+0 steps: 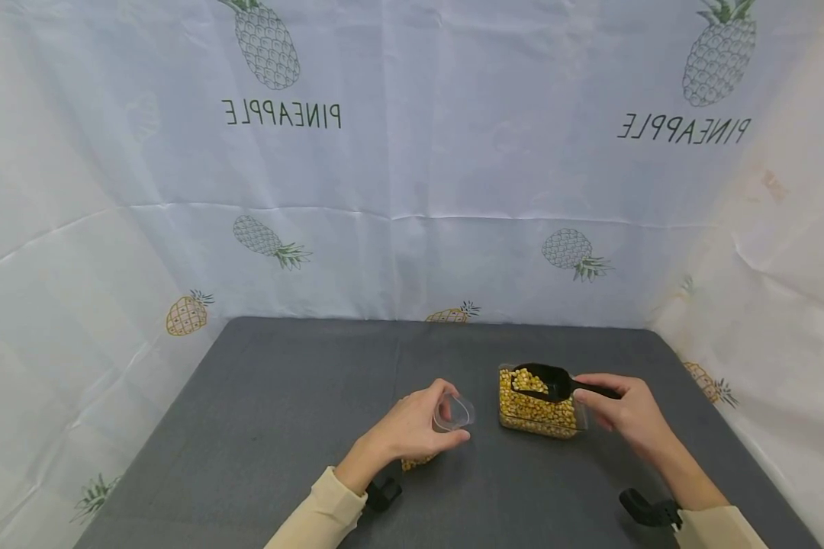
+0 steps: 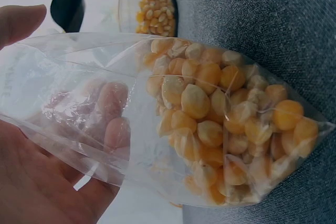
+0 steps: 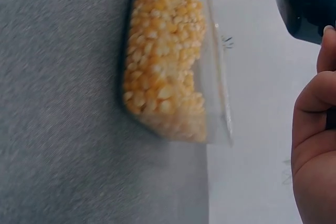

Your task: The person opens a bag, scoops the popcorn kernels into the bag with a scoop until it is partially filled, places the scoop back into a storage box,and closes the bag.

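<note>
My left hand [image 1: 412,423] grips a clear plastic bag [image 2: 144,156] round its upper part, thumb and fingers spread about its open mouth. Yellow corn kernels [image 2: 210,108] fill the bag's lower part, close over the table in the left wrist view. In my right hand [image 1: 628,415] is the handle of a black scoop [image 1: 558,383], pinched between thumb and fingers. Corn lies heaped in the scoop's bowl, which overlaps a clear plastic container [image 1: 582,424] in the head view. That container holds a mass of loose kernels [image 3: 160,40], with a hollow showing on one side.
A dark grey table [image 1: 302,381] lies under everything. White curtains [image 1: 398,152] with pineapple prints hang behind it and along both sides. Black wrist straps [image 1: 648,509] sit at the cuffs of light sleeves [image 1: 323,511].
</note>
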### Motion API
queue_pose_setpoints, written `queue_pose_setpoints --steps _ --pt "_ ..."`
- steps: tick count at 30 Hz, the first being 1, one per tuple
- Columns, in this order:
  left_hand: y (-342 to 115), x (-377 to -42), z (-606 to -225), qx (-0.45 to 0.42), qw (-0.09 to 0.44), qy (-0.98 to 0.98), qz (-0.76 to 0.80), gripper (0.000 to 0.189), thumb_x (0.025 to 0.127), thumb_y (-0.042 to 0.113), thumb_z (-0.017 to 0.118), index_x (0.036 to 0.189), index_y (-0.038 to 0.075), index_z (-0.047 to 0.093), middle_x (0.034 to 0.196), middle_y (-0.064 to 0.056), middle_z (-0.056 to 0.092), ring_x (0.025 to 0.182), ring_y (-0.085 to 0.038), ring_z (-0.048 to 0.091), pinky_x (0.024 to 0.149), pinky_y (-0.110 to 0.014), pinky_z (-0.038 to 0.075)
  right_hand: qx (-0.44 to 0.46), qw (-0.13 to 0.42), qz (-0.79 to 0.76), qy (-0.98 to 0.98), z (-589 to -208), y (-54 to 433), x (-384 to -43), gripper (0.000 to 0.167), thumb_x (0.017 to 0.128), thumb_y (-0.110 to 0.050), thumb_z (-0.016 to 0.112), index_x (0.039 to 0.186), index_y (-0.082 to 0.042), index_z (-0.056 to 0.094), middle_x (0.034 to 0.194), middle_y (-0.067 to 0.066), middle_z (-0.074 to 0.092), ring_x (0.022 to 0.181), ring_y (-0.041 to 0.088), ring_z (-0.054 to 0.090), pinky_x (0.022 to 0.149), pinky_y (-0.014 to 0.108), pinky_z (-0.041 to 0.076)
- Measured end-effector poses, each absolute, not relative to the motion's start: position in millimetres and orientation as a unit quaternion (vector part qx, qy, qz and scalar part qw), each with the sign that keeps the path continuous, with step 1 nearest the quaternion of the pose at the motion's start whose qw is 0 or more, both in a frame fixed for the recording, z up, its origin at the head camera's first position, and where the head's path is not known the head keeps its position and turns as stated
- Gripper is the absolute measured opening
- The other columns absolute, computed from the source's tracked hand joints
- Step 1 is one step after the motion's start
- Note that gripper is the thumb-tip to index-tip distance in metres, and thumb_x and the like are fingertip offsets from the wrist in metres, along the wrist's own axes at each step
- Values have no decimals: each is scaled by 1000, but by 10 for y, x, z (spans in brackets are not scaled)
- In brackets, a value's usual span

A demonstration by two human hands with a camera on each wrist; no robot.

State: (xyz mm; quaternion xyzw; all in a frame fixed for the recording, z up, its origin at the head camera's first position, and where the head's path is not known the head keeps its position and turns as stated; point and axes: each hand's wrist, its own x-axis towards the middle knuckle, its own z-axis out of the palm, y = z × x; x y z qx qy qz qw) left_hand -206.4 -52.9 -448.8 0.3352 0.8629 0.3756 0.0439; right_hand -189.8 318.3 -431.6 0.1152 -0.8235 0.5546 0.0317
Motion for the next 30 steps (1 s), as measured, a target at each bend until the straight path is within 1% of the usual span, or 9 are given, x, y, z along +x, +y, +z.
queue_pose_setpoints --steps 12,21,24,27,30 --pt "-549 -2067 -4494 334 52 861 381 53 92 45 72 132 17 52 94 14 55 75 3 57 70 -22 50 147 43 559 -815 -4189 3063 -1893 32 99 -6 65 124 13 63 54 5 48 45 28 42 48 41 43" --pt "-553 -2068 -4500 335 53 858 386 54 92 44 72 132 15 52 94 13 55 76 2 58 70 -22 50 165 48 553 -815 -4123 2974 -1886 30 98 -5 66 122 12 64 54 8 48 46 32 42 48 42 43" --pt "-553 -2068 -4502 335 53 858 387 53 92 44 73 132 16 52 94 13 55 76 2 58 70 -22 50 173 47 556 -812 -4098 2944 -1886 28 98 -3 66 121 13 64 54 11 48 46 33 42 48 41 43" --pt "-551 -2068 -4501 334 52 859 386 53 91 44 73 132 16 52 94 13 55 76 2 58 70 -22 50 179 46 558 -809 -4083 2908 -1888 27 97 -2 66 120 13 65 54 16 46 45 30 43 47 39 45" --pt "-548 -2069 -4499 334 50 859 384 53 91 44 73 132 16 52 94 14 55 76 2 58 70 -22 50 183 45 558 -808 -4070 2865 -1886 27 97 -2 66 120 12 65 54 16 45 44 24 45 47 38 45"
